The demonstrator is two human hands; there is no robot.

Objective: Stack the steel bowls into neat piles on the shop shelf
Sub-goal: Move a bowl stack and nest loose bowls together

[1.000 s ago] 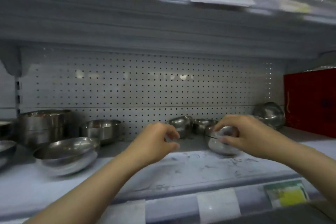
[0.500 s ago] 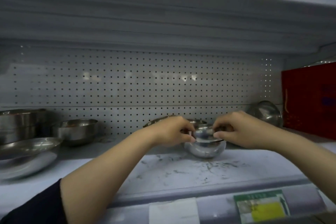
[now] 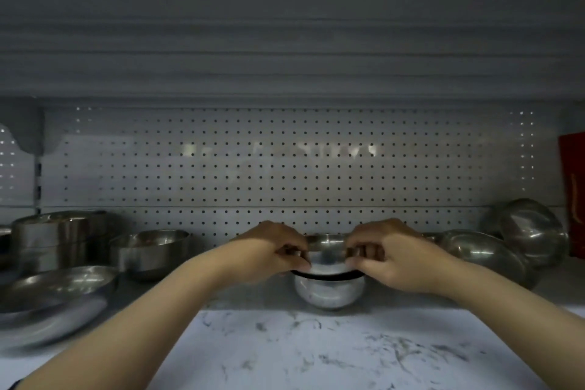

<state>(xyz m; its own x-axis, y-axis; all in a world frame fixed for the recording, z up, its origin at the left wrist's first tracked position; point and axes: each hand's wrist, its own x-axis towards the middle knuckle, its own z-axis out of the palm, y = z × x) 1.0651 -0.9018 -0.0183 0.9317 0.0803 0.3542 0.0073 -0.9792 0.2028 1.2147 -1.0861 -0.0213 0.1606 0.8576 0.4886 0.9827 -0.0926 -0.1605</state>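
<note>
Both hands pinch the small shiny round steel bowl (image 3: 329, 290) by its rim: left hand (image 3: 269, 255) at 9 o'clock, right hand (image 3: 392, 258) at 3. Bowl sits upright mid-shelf; another steel bowl (image 3: 326, 241) directly behind at 12, probably the stack target.

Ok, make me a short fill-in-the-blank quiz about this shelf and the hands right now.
1. Both hands, left hand and right hand, hold the rim of one small round steel bowl, so ___ hands grip it.
2. The white back panel is dotted with ___.
3. The flat red box stands at the far ___.

Missing: two; holes; right
</note>
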